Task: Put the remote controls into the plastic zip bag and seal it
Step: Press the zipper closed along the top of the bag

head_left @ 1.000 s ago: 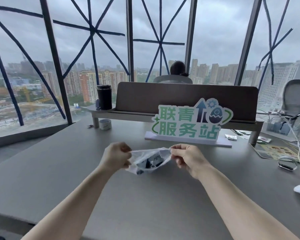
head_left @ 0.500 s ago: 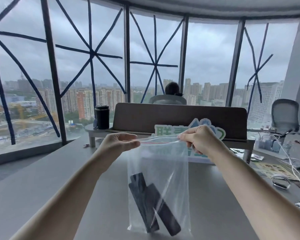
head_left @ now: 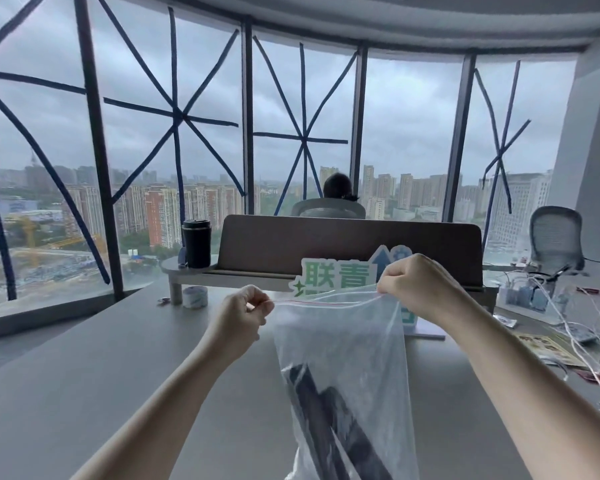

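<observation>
At the far left of my reach, my left hand [head_left: 240, 317] is curled shut, thumb and fingers pinching the left end of the red zip strip [head_left: 326, 302]. From there the plastic zip bag [head_left: 343, 368] hangs upright above the table [head_left: 84, 393], its top stretched level between my hands. Low inside it the remote controls [head_left: 329, 431] lie as dark, crossed bars against the bottom. On the right, my right hand [head_left: 413, 285] is fisted around the other top corner, in front of the green sign [head_left: 333, 277]. I judge loading done and sealing in hand; I cannot tell how much of the strip is pressed closed. Next I should hold one end firm and run pinched fingers along the strip.
</observation>
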{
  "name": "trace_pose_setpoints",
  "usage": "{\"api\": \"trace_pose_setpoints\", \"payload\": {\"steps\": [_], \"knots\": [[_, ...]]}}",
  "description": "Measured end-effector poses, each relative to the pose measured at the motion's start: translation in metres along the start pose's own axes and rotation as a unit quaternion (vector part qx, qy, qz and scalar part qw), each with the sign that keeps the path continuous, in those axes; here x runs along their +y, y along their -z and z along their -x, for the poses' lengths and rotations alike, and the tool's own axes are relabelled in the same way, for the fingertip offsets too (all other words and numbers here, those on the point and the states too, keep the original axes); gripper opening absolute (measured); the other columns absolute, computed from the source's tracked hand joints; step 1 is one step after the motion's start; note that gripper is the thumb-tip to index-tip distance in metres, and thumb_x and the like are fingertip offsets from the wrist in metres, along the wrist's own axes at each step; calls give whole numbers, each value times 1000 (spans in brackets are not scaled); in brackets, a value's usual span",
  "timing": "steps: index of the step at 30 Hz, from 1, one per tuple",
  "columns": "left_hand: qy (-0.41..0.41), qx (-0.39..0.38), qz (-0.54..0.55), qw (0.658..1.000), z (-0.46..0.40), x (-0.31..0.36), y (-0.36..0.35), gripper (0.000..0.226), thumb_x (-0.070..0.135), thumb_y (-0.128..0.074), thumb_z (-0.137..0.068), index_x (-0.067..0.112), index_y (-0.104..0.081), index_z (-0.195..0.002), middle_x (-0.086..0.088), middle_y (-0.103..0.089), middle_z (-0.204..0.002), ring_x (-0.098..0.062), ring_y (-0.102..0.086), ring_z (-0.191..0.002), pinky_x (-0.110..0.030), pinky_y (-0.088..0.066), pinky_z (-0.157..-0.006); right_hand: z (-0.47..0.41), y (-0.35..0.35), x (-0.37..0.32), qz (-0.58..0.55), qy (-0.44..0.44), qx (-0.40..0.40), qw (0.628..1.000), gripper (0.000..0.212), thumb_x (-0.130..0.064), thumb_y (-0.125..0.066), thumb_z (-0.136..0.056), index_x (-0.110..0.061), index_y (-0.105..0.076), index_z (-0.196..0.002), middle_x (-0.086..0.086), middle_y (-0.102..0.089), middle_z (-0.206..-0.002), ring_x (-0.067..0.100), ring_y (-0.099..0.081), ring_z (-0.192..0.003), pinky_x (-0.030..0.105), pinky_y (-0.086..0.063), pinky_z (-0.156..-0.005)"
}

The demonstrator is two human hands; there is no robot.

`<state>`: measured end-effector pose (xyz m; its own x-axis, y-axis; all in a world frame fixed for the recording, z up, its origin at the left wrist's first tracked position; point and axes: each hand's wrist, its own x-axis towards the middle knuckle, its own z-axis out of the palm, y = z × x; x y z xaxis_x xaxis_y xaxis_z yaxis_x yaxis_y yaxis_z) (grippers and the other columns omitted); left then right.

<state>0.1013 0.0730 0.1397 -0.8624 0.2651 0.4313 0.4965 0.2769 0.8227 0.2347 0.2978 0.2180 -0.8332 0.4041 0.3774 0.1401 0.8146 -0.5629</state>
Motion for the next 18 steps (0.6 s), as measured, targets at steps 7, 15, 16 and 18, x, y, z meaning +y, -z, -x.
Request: {"api": "trace_pose_setpoints", "payload": {"steps": [7, 15, 16, 18], "knots": [[-74, -35, -14, 997, 3, 44, -19, 21, 10, -58, -85, 21, -58, -66, 0, -61, -66, -14, -55, -60, -13, -40, -40, 8, -29, -34, 22, 168, -74, 983, 42, -49, -71, -82, -25, -71, -117, -10, -70, -112, 10, -62, -103, 31, -48, -93], [-69, -37, 12, 997, 0, 47, -22, 21, 14, -62, -83, 24, -62, -65, 5, -65, -67, -3, -54, -55, -17, -43, -45, -11, -42, -34, -37, 155, -56, 986, 11, -25, -78, -80, -22, -76, -70, -10, -66, -62, 3, -59, -62, 33, -55, -72], [-64, -38, 26, 997, 0, 46, -22, 19, 14, -63, -83, 24, -63, -66, 2, -66, -70, -3, -54, -55, -17, -43, -44, -11, -42, -34, -35, 154, -50, 986, 12, -25, -78, -80, -22, -76, -69, -10, -65, -60, 4, -59, -61, 35, -57, -72], [-51, -47, 54, 996, 0, 46, -23, 16, 13, -64, -83, 20, -65, -69, -6, -67, -74, -2, -52, -55, -16, -42, -42, -11, -42, -33, -26, 155, -40, 987, 13, -26, -77, -79, -23, -75, -66, -10, -64, -59, 6, -59, -62, 38, -58, -72]]}}
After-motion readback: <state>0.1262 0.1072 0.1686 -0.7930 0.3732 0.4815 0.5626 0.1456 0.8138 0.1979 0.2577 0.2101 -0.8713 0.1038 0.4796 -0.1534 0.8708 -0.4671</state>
